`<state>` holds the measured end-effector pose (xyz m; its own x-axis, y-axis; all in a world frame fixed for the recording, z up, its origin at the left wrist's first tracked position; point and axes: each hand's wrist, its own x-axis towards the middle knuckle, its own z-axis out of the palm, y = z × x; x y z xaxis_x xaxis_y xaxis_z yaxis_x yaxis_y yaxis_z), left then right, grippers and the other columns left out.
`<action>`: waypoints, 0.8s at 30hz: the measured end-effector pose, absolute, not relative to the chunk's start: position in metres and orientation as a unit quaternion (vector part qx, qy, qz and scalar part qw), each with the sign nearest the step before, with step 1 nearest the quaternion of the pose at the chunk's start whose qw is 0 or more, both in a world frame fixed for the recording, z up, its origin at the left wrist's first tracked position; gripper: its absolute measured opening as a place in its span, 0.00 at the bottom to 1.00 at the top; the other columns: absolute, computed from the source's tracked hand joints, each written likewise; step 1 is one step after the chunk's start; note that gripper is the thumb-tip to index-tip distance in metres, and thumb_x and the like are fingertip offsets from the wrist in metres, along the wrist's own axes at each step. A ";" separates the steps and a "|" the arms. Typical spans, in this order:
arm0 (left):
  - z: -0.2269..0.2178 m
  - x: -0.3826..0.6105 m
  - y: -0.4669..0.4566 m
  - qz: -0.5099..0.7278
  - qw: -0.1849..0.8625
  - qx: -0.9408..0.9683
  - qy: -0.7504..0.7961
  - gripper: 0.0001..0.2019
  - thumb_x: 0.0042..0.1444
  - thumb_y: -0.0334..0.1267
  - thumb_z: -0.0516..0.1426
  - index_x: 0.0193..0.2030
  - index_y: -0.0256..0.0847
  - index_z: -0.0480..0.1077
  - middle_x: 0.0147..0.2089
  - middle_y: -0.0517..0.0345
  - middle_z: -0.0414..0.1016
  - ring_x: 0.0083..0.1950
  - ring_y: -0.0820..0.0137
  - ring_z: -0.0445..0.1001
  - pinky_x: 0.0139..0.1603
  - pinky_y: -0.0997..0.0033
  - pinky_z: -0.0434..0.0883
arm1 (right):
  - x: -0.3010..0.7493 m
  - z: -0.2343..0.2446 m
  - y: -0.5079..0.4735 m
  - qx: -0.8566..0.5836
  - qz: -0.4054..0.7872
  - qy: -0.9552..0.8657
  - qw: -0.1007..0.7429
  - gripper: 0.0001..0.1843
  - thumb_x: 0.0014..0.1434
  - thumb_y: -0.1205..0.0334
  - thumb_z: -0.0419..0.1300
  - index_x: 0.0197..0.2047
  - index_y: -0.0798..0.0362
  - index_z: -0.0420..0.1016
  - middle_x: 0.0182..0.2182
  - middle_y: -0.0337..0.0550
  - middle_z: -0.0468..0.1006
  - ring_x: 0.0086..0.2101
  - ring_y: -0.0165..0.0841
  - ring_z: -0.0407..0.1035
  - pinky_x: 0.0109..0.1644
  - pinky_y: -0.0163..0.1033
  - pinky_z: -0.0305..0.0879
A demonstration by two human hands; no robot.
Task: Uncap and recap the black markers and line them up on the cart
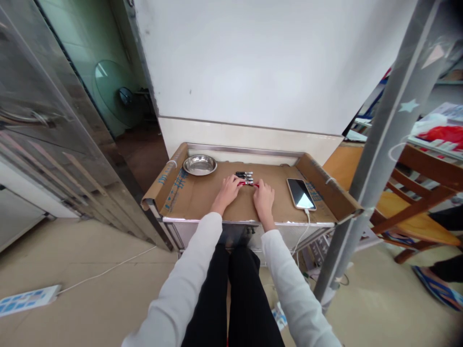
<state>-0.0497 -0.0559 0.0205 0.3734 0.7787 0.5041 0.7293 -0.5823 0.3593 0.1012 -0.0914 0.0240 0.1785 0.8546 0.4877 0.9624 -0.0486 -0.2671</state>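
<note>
Close together over the cardboard-lined table, my left hand [229, 188] and my right hand [264, 193] pinch the two ends of a slim red pen-like stick [248, 183]. Its middle looks silvery, and the fingers cover part of it. Just beyond it, several short black sticks with silvery ends [244, 173] lie side by side on the cardboard [238, 207]. They are too small to tell exactly what they are.
A round metal dish [200, 165] stands at the back left of the table. At right lies a phone [301, 194] with a white cable [306, 219]. Folded cardboard sides edge the table. A grey post [376, 144] rises at right, near a wooden chair [423, 202] and a person's sandalled foot [439, 285].
</note>
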 end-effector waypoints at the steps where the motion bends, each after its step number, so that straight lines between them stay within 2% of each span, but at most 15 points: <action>1: 0.020 -0.050 -0.056 0.328 0.040 0.829 0.451 0.14 0.64 0.37 0.47 0.53 0.44 0.66 0.49 0.53 0.67 0.50 0.66 0.66 0.53 0.63 0.60 | 0.101 0.025 -0.092 -0.713 -0.100 -0.635 0.279 0.12 0.63 0.68 0.44 0.41 0.55 0.67 0.37 0.50 0.76 0.38 0.38 0.66 0.41 0.40 0.50; 10: 0.022 -0.051 -0.056 0.345 0.040 0.824 0.447 0.14 0.64 0.34 0.46 0.53 0.44 0.65 0.50 0.53 0.66 0.52 0.69 0.66 0.53 0.67 0.58 | 0.103 0.025 -0.091 -0.698 -0.078 -0.632 0.327 0.13 0.64 0.66 0.42 0.41 0.55 0.67 0.35 0.48 0.76 0.37 0.35 0.66 0.42 0.38 0.50; 18: 0.026 -0.051 -0.059 0.342 0.048 0.828 0.443 0.12 0.64 0.35 0.48 0.51 0.44 0.67 0.51 0.55 0.70 0.52 0.69 0.68 0.53 0.66 0.56 | 0.103 0.024 -0.090 -0.669 -0.061 -0.656 0.344 0.15 0.63 0.65 0.42 0.42 0.55 0.68 0.34 0.50 0.76 0.37 0.39 0.68 0.44 0.42 0.58; 21: 0.027 -0.050 -0.060 0.345 0.063 0.831 0.432 0.11 0.64 0.35 0.48 0.50 0.45 0.66 0.52 0.56 0.72 0.52 0.69 0.69 0.53 0.66 0.56 | 0.104 0.022 -0.087 -0.617 -0.008 -0.684 0.388 0.18 0.62 0.65 0.41 0.51 0.56 0.65 0.42 0.53 0.75 0.42 0.40 0.69 0.46 0.44 0.62; 22: 0.027 -0.050 -0.060 0.352 0.066 0.830 0.427 0.11 0.63 0.35 0.48 0.50 0.45 0.66 0.52 0.56 0.72 0.52 0.70 0.69 0.52 0.66 0.56 | 0.104 0.021 -0.086 -0.581 0.010 -0.708 0.402 0.21 0.61 0.66 0.41 0.56 0.56 0.60 0.48 0.54 0.73 0.46 0.40 0.68 0.49 0.44 0.63; 24: 0.027 -0.050 -0.060 0.373 0.066 0.823 0.423 0.11 0.63 0.34 0.49 0.50 0.44 0.65 0.52 0.57 0.72 0.52 0.70 0.69 0.52 0.67 0.57 | 0.104 0.020 -0.084 -0.501 0.029 -0.758 0.417 0.30 0.58 0.69 0.43 0.65 0.56 0.48 0.59 0.52 0.63 0.55 0.37 0.61 0.56 0.44 0.61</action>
<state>-0.0498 -0.0599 0.0272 0.3642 0.7455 0.5581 0.6468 -0.6337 0.4244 0.1041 -0.0843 0.0202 -0.1518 0.7836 0.6024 0.7345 0.4972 -0.4618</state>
